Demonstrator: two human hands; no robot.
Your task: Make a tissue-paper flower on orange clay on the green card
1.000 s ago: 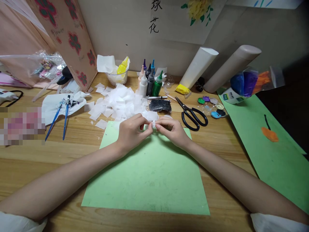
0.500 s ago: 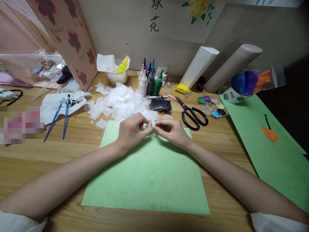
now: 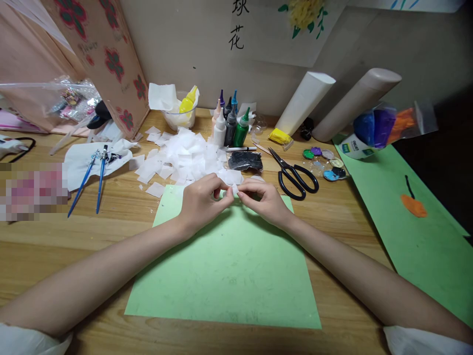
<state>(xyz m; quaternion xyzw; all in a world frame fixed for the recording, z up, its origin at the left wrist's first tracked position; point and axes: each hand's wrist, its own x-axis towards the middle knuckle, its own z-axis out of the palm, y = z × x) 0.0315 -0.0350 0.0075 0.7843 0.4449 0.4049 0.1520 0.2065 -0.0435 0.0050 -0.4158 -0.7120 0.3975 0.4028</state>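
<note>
A small piece of white paper (image 3: 235, 189) is pinched between the fingertips of both hands. My left hand (image 3: 205, 199) has thumb and forefinger closed on its left side. From the right, my right hand (image 3: 264, 198) grips it the same way. Both hands are over the far edge of a green paper sheet (image 3: 225, 271) lying flat on the wooden table. Just beyond the fingers spreads a pile of white paper squares (image 3: 188, 155). Most of the held piece is hidden by the fingertips.
Black-handled scissors (image 3: 293, 175) lie right of my right hand. Several paint bottles (image 3: 229, 125) and a plastic bowl (image 3: 180, 118) stand behind the pile. Two blue brushes (image 3: 101, 182) rest on a tissue at left. Another green sheet (image 3: 424, 246) bears an orange shape.
Both hands stay in nearly the same place. The fingertips shift very slightly around the white paper piece.
</note>
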